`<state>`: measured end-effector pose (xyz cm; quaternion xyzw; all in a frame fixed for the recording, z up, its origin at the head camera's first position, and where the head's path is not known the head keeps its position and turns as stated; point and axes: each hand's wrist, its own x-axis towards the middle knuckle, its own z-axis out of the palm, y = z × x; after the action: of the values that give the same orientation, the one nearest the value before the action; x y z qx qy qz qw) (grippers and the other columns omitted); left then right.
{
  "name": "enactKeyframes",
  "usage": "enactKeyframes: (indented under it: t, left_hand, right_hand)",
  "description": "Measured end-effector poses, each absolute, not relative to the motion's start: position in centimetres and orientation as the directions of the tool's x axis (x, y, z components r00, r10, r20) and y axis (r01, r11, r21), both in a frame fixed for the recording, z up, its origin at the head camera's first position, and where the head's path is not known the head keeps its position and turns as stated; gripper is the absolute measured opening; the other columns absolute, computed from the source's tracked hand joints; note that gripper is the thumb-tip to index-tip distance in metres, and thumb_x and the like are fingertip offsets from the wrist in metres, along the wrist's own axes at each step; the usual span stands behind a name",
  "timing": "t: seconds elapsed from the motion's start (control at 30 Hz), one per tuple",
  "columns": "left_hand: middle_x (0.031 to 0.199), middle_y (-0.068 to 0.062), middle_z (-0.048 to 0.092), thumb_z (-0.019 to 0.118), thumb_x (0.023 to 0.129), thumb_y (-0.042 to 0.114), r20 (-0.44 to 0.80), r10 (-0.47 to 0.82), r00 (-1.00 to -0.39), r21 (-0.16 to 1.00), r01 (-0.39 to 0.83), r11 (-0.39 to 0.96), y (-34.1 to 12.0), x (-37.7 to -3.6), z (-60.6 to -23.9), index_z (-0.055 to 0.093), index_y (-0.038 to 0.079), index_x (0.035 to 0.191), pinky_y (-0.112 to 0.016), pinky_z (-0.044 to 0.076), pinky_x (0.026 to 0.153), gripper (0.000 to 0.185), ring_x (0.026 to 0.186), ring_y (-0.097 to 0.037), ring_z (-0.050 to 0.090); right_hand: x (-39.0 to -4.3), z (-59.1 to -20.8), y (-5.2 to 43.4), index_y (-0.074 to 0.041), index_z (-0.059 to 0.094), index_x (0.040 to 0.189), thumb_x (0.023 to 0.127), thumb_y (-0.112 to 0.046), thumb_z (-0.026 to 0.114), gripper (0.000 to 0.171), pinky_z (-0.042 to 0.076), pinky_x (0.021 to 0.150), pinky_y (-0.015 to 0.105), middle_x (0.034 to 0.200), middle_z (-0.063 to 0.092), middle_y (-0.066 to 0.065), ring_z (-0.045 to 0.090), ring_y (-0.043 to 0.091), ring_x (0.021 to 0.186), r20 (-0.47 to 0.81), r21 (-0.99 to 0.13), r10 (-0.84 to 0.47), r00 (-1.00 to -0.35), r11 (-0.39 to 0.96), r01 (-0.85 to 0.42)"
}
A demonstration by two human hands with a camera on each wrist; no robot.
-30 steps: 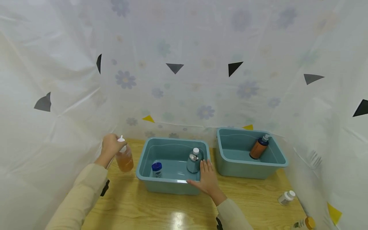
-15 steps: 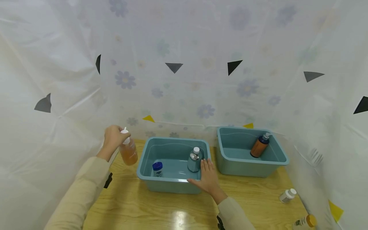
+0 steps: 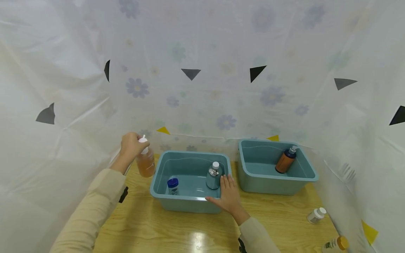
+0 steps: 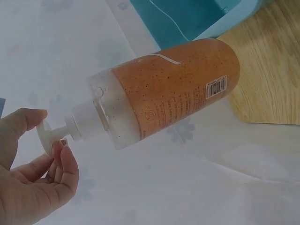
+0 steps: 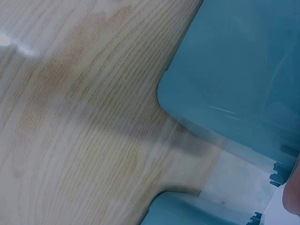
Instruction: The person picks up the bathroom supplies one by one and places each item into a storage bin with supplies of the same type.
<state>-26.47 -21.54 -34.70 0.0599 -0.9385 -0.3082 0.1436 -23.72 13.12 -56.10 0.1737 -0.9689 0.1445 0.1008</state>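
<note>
My left hand (image 3: 130,144) pinches the white pump head of a clear pump bottle (image 3: 146,164) filled with amber liquid. It hangs close to the left side of the middle blue-green bin (image 3: 177,203). In the left wrist view thumb and fingers close round the pump of the pump bottle (image 4: 178,89); its body shows a barcode label. My right hand (image 3: 228,197) rests on that bin's front right corner, fingers straight over the rim and thumb along the front edge. Inside the bin stand a clear bottle with a white cap (image 3: 213,177) and a small blue-capped bottle (image 3: 173,187).
A second blue-green bin (image 3: 269,186) stands to the right, holding an amber pump bottle (image 3: 285,161) that leans on its wall. A white-capped bottle (image 3: 315,215) and an orange-capped bottle (image 3: 335,244) lie at the table's right edge. Plastic sheeting (image 3: 202,105) rises behind the wooden table (image 3: 164,232).
My left hand has lifted the pump bottle and carried it up and to the right, nearer the middle bin. My right hand stays on the bin's corner.
</note>
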Motion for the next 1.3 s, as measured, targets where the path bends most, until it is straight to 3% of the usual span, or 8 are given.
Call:
enactKeyframes:
  t: [0.07, 0.27, 0.43, 0.6, 1.0, 1.3]
  left_hand:
    - [0.046, 0.006, 0.022, 0.059, 0.074, 0.012, 0.242, -0.202, -0.949, 0.602, -0.016, 0.798, -21.4, -26.5, -34.6, 0.031, 0.013, 0.049, -0.023, 0.024, 0.042, 0.037, 0.046, -0.009, 0.021]
    - [0.045, 0.006, 0.026, 0.061, 0.073, 0.012, 0.269, -0.198, -0.943, 0.619, 0.012, 0.785, -20.7, -26.7, -34.1, 0.033, 0.012, 0.049, -0.023, 0.026, 0.043, 0.037, 0.046, -0.009, 0.025]
    - [0.048, 0.001, 0.039, 0.062, 0.073, 0.011, 0.283, -0.180, -0.942, 0.621, 0.037, 0.783, -19.8, -27.0, -34.0, 0.046, 0.004, 0.054, -0.022, 0.032, 0.046, 0.026, 0.050, -0.013, 0.035]
    - [0.061, -0.011, 0.059, 0.064, 0.075, 0.013, 0.285, -0.174, -0.942, 0.620, 0.043, 0.783, -18.6, -27.3, -34.2, 0.063, -0.007, 0.069, -0.020, 0.038, 0.049, 0.021, 0.057, -0.017, 0.047]
    - [0.082, -0.021, 0.069, 0.064, 0.078, 0.017, 0.206, -0.142, -0.968, 0.618, 0.016, 0.786, -16.1, -27.8, -34.8, 0.068, -0.008, 0.086, -0.026, 0.051, 0.057, 0.027, 0.065, -0.022, 0.058]
    - [0.068, -0.016, 0.067, 0.066, 0.077, 0.014, 0.254, -0.089, -0.963, 0.636, 0.097, 0.766, -14.5, -28.1, -35.5, 0.069, -0.005, 0.077, -0.020, 0.042, 0.048, 0.020, 0.052, -0.014, 0.050]
  right_hand:
    - [-23.7, -56.0, 13.1, 0.010, 0.035, 0.138, 0.069, -0.085, 0.039, 0.117, 0.023, 0.112, 0.052, 0.143, 0.037, 0.027, 0.023, 0.043, 0.138, 0.235, -0.241, -0.307, -0.922, 0.901, -0.361]
    - [-23.6, -55.8, 13.1, 0.010, 0.035, 0.138, 0.070, -0.085, 0.039, 0.117, 0.023, 0.112, 0.051, 0.143, 0.037, 0.028, 0.023, 0.043, 0.138, 0.235, -0.247, -0.307, -0.922, 0.899, -0.362]
    - [-23.5, -55.7, 13.1, 0.010, 0.035, 0.138, 0.069, -0.086, 0.039, 0.118, 0.024, 0.111, 0.052, 0.143, 0.037, 0.028, 0.023, 0.043, 0.138, 0.237, -0.262, -0.306, -0.922, 0.893, -0.365]
    - [-23.5, -55.8, 13.1, 0.009, 0.034, 0.138, 0.069, -0.086, 0.039, 0.118, 0.023, 0.111, 0.052, 0.143, 0.036, 0.027, 0.023, 0.043, 0.138, 0.237, -0.266, -0.304, -0.923, 0.893, -0.362]
    - [-23.6, -56.1, 13.1, 0.009, 0.035, 0.138, 0.069, -0.086, 0.039, 0.117, 0.024, 0.111, 0.052, 0.143, 0.038, 0.027, 0.024, 0.042, 0.138, 0.235, -0.247, -0.301, -0.924, 0.901, -0.356]
    - [-23.5, -55.6, 13.1, 0.010, 0.035, 0.138, 0.069, -0.084, 0.041, 0.117, 0.023, 0.111, 0.053, 0.142, 0.037, 0.028, 0.023, 0.043, 0.138, 0.242, -0.275, -0.302, -0.922, 0.890, -0.363]
